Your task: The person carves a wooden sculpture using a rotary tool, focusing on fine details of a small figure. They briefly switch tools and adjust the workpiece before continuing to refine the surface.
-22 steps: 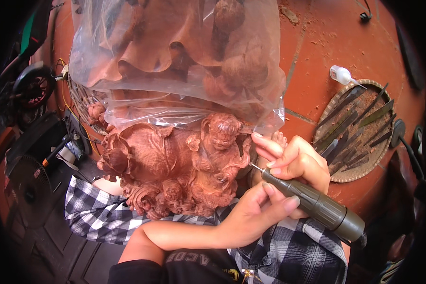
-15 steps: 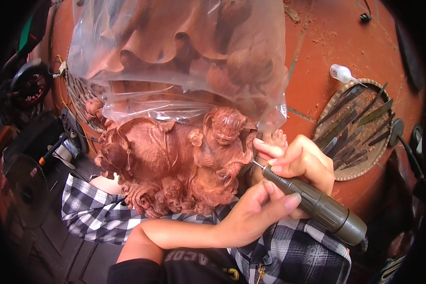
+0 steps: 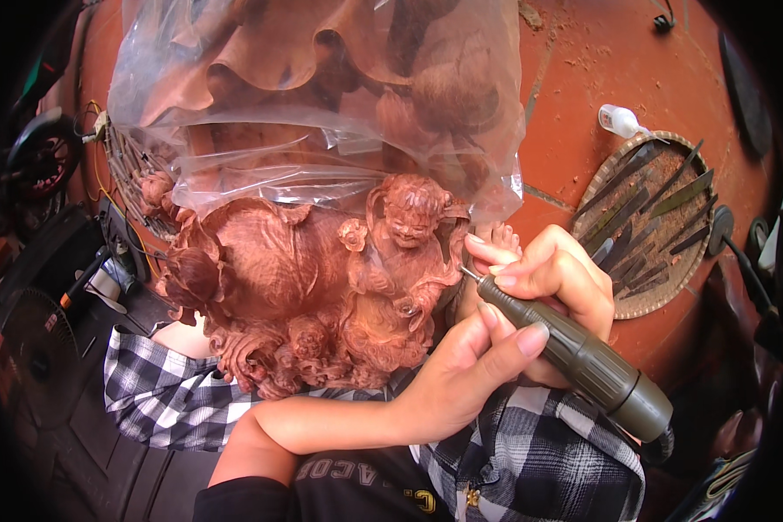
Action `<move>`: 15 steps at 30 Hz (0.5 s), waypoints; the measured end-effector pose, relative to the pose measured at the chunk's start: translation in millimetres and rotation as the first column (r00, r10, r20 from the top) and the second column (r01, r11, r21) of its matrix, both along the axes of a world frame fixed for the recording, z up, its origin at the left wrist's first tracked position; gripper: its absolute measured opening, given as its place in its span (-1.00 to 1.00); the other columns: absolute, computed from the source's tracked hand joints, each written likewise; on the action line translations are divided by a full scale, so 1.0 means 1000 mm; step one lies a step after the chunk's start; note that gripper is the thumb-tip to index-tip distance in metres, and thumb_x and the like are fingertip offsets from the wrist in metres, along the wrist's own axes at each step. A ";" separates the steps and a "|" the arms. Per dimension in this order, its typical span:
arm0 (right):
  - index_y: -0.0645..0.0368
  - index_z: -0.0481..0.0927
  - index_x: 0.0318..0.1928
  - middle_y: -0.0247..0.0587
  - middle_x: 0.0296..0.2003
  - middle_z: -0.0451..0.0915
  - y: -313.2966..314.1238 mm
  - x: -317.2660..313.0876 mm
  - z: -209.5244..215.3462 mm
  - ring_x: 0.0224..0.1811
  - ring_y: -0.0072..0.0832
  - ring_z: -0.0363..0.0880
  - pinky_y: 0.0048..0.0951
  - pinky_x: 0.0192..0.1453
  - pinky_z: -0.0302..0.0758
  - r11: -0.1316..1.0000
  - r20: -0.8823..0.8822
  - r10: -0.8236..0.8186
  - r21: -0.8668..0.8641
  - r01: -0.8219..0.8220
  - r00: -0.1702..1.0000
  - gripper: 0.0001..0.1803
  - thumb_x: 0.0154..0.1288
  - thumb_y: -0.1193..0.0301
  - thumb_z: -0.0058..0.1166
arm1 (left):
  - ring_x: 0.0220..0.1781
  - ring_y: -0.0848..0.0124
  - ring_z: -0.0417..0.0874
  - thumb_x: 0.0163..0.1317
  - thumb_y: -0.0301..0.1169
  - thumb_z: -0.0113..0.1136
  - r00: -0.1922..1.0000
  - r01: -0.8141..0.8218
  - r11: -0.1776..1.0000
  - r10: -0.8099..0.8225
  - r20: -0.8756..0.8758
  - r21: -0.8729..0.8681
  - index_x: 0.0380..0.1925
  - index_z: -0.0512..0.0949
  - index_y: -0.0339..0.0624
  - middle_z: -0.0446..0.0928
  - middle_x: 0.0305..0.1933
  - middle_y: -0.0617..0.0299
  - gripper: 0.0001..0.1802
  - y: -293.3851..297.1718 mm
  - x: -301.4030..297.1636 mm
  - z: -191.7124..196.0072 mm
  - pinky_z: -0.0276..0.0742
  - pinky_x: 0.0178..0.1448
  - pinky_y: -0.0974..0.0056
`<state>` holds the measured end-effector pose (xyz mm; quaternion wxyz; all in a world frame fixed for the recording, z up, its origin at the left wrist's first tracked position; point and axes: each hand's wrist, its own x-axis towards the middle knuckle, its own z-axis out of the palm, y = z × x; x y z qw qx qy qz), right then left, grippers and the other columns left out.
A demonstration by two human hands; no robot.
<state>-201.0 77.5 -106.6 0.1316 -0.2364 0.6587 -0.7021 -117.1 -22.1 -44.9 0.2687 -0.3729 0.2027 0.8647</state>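
Note:
A reddish-brown wood carving with a smiling figure and curling relief stands in front of me. My right hand grips a dark green rotary tool near its front end. One fingertip of that hand reaches to the carving's right edge. The tool's thin metal bit points up and left, its tip close to that edge; whether it touches, I cannot tell. From below, my left hand closes on the same tool, thumb pressed along its body. Clear plastic sheeting covers the upper part of the carving.
To the right lies a round woven tray holding several dark flat files and wood dust. A white bottle rests at its far rim. A dark fan stands at the left. Wood chips dot the red tiled floor.
The whole view has shifted slightly, so the carving and the tray appear a little higher and further left. Both hands keep their hold on the rotary tool beside the carving's right edge.

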 end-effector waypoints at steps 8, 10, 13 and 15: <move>0.37 0.51 -0.40 -0.11 -0.50 0.45 0.001 0.003 0.007 -0.49 -0.43 0.47 -0.09 0.02 0.69 1.000 0.078 0.021 -0.004 -0.021 0.997 -0.79 0.05 0.59 0.33 | 0.44 0.28 0.26 0.42 -0.09 0.04 0.999 0.027 1.000 -0.027 -0.030 0.002 0.39 -0.04 -0.37 0.23 0.36 0.02 -0.21 -0.003 0.001 0.002 0.16 0.49 0.13; 0.37 0.48 -0.44 -0.10 -0.52 0.48 0.000 0.004 0.005 -0.51 -0.44 0.47 -0.06 -0.06 0.70 1.000 0.041 0.001 -0.011 -0.001 0.999 -0.76 0.02 0.55 0.34 | 0.45 0.27 0.25 0.42 -0.09 0.03 0.999 0.035 0.999 -0.035 -0.020 0.002 0.39 -0.05 -0.38 0.22 0.36 0.01 -0.21 -0.004 0.001 0.003 0.16 0.49 0.13; 0.37 0.44 -0.52 -0.08 -0.56 0.52 -0.003 0.005 0.001 -0.55 -0.46 0.47 -0.03 -0.24 0.73 1.000 -0.020 -0.030 -0.007 0.030 0.999 -0.68 -0.04 0.46 0.36 | 0.46 0.27 0.24 0.43 -0.10 0.02 0.999 0.045 0.999 -0.045 -0.013 0.003 0.40 -0.07 -0.38 0.21 0.37 0.00 -0.21 -0.005 0.002 0.004 0.16 0.49 0.14; 0.37 0.44 -0.53 -0.08 -0.56 0.52 -0.002 0.005 0.001 -0.56 -0.46 0.46 -0.04 -0.25 0.73 1.000 -0.032 -0.021 -0.008 0.020 0.999 -0.67 -0.04 0.45 0.37 | 0.46 0.26 0.23 0.43 -0.11 0.01 0.999 0.036 0.999 -0.037 -0.011 -0.007 0.40 -0.10 -0.39 0.19 0.38 -0.01 -0.19 -0.004 0.003 0.005 0.15 0.49 0.14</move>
